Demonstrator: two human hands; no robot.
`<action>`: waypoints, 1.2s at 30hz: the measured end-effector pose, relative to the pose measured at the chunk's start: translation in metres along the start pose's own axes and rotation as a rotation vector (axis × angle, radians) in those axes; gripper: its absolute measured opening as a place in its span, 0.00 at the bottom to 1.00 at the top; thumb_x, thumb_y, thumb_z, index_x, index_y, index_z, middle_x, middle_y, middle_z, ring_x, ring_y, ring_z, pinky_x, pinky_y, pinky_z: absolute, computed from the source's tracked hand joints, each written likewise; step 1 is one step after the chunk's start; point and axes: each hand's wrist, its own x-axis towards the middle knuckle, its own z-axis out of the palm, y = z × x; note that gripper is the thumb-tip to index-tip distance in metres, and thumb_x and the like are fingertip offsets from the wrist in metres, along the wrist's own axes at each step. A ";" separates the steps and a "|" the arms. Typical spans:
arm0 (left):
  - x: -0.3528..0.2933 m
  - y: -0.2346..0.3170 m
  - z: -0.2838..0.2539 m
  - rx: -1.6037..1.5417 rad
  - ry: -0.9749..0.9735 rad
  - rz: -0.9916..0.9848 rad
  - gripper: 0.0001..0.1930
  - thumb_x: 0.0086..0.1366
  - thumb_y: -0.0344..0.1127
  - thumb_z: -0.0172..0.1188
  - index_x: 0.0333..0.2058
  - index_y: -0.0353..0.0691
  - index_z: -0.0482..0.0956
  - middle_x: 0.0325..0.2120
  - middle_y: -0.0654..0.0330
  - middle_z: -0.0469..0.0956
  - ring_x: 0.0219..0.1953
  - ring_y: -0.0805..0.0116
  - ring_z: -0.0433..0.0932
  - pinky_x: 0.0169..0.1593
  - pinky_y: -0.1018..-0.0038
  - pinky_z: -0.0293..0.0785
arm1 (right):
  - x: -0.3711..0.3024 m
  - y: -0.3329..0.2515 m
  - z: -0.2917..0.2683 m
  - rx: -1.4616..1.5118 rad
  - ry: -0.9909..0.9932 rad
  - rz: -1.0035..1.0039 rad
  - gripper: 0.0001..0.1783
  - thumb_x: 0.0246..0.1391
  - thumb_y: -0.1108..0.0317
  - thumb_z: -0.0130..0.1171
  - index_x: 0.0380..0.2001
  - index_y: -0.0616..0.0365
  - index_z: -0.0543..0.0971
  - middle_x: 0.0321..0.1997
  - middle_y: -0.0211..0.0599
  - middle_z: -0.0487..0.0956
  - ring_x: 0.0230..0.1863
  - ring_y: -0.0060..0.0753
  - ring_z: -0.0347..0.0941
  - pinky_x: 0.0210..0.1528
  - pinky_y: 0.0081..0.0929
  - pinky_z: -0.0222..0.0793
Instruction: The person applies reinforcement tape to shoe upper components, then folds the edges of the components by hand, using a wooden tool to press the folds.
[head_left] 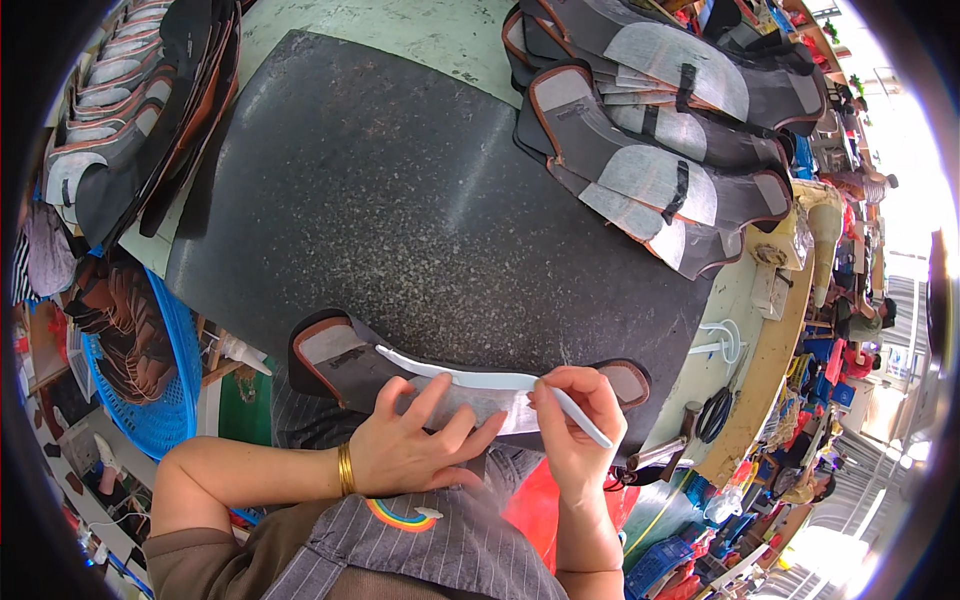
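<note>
A dark, curved shoe-upper piece (332,345) with grey-white lining and reddish-brown edging lies at the near edge of the black work mat (400,190). Along its upper edge runs a narrow white strip (490,380), whose free end rises and bends over at the right. My left hand (425,435) rests spread on the piece, its fingertips at the strip and the lining. Between thumb and fingers, my right hand (580,425) pinches the strip near the piece's right end. The lining is partly covered by my fingers.
Stacked upper pieces (660,180) lie at the far right, with another row (115,110) at the far left. A blue basket (150,400) holds brown pieces at the left. By the table's right edge are a hammer (680,440) and a black cable coil (713,415).
</note>
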 end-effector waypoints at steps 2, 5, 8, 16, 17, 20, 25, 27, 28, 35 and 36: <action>0.000 -0.001 0.001 -0.025 0.019 -0.012 0.36 0.60 0.71 0.48 0.61 0.59 0.72 0.53 0.64 0.64 0.58 0.55 0.61 0.53 0.54 0.59 | -0.002 0.010 -0.004 -0.058 0.052 0.118 0.08 0.53 0.81 0.64 0.36 0.62 0.78 0.34 0.32 0.80 0.34 0.18 0.76 0.37 0.18 0.72; 0.001 -0.004 -0.001 -0.037 0.034 -0.001 0.33 0.62 0.70 0.47 0.60 0.61 0.73 0.60 0.66 0.65 0.59 0.58 0.60 0.53 0.58 0.57 | -0.006 0.019 -0.007 -0.171 0.034 0.077 0.07 0.52 0.81 0.64 0.35 0.62 0.78 0.33 0.32 0.81 0.34 0.19 0.77 0.36 0.18 0.72; 0.000 -0.005 -0.001 0.007 -0.009 -0.016 0.31 0.64 0.71 0.43 0.59 0.64 0.72 0.65 0.66 0.66 0.59 0.61 0.60 0.53 0.62 0.56 | -0.006 0.022 -0.005 -0.172 0.026 0.063 0.07 0.51 0.82 0.65 0.33 0.63 0.78 0.34 0.34 0.81 0.34 0.20 0.78 0.37 0.19 0.73; 0.018 0.004 -0.006 -0.069 0.017 -0.035 0.36 0.64 0.70 0.43 0.58 0.49 0.73 0.61 0.61 0.69 0.59 0.62 0.63 0.55 0.61 0.56 | -0.001 0.023 -0.006 -0.335 -0.013 -0.071 0.10 0.47 0.82 0.66 0.34 0.62 0.78 0.33 0.37 0.79 0.31 0.26 0.79 0.34 0.21 0.75; 0.023 0.008 -0.006 -0.121 0.008 -0.059 0.38 0.64 0.69 0.44 0.58 0.44 0.73 0.60 0.60 0.70 0.59 0.63 0.63 0.55 0.60 0.55 | 0.001 0.022 -0.004 -0.329 -0.009 -0.075 0.10 0.47 0.82 0.66 0.34 0.62 0.78 0.33 0.37 0.79 0.31 0.26 0.79 0.34 0.21 0.75; 0.032 0.007 -0.003 -0.166 0.043 0.027 0.39 0.64 0.67 0.45 0.57 0.36 0.72 0.58 0.55 0.72 0.61 0.64 0.64 0.56 0.60 0.55 | 0.000 0.013 0.000 -0.474 0.081 -0.113 0.12 0.47 0.79 0.68 0.36 0.60 0.78 0.32 0.36 0.77 0.29 0.26 0.75 0.28 0.22 0.71; 0.040 0.011 -0.008 -0.073 -0.039 0.069 0.42 0.63 0.69 0.44 0.58 0.35 0.70 0.53 0.52 0.74 0.58 0.63 0.64 0.55 0.59 0.57 | -0.007 0.032 -0.033 -0.380 0.074 -0.133 0.09 0.52 0.81 0.65 0.37 0.63 0.77 0.35 0.29 0.76 0.30 0.14 0.72 0.30 0.14 0.69; 0.045 0.016 -0.007 -0.039 -0.051 0.059 0.43 0.62 0.70 0.44 0.60 0.35 0.69 0.51 0.53 0.74 0.57 0.63 0.64 0.55 0.59 0.57 | -0.004 0.036 -0.037 -0.259 0.046 -0.041 0.07 0.55 0.81 0.63 0.37 0.64 0.78 0.35 0.30 0.78 0.31 0.14 0.74 0.31 0.13 0.70; 0.047 0.019 -0.006 -0.008 -0.062 0.047 0.45 0.62 0.71 0.44 0.62 0.34 0.68 0.49 0.55 0.73 0.56 0.63 0.64 0.55 0.59 0.57 | -0.001 0.037 -0.036 -0.235 0.073 -0.003 0.07 0.52 0.80 0.65 0.35 0.64 0.80 0.34 0.35 0.81 0.29 0.21 0.78 0.29 0.16 0.72; 0.055 0.028 0.001 0.080 -0.099 0.031 0.49 0.58 0.73 0.47 0.62 0.33 0.69 0.47 0.59 0.70 0.55 0.64 0.62 0.56 0.60 0.57 | 0.009 0.040 -0.039 -0.069 0.082 0.144 0.06 0.54 0.76 0.66 0.36 0.63 0.80 0.32 0.31 0.82 0.27 0.17 0.78 0.27 0.15 0.71; 0.057 0.029 0.000 0.125 -0.107 0.038 0.51 0.57 0.76 0.44 0.62 0.33 0.69 0.46 0.58 0.71 0.54 0.63 0.63 0.55 0.60 0.57 | 0.011 0.039 -0.039 -0.065 0.087 0.145 0.06 0.54 0.76 0.66 0.36 0.63 0.80 0.32 0.31 0.82 0.27 0.17 0.78 0.27 0.15 0.71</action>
